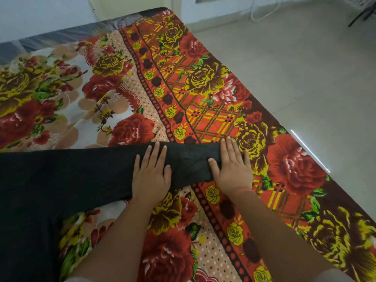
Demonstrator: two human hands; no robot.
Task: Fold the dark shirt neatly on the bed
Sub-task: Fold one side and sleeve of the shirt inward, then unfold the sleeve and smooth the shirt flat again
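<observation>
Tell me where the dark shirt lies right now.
In the head view the dark shirt lies on the floral bedsheet at lower left, its sleeve stretching to centre under the flat left hand and right hand.

Left hand [151, 174] and right hand [232, 167] lie flat, fingers straight.

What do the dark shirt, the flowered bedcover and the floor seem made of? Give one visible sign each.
The dark shirt: soft matte cloth, perhaps cotton knit; it lies limp and creased, without shine. The flowered bedcover: printed fabric, slightly glossy; small ripples show. The floor: probably polished tile or stone; pale, hard, reflecting a bright streak.
</observation>
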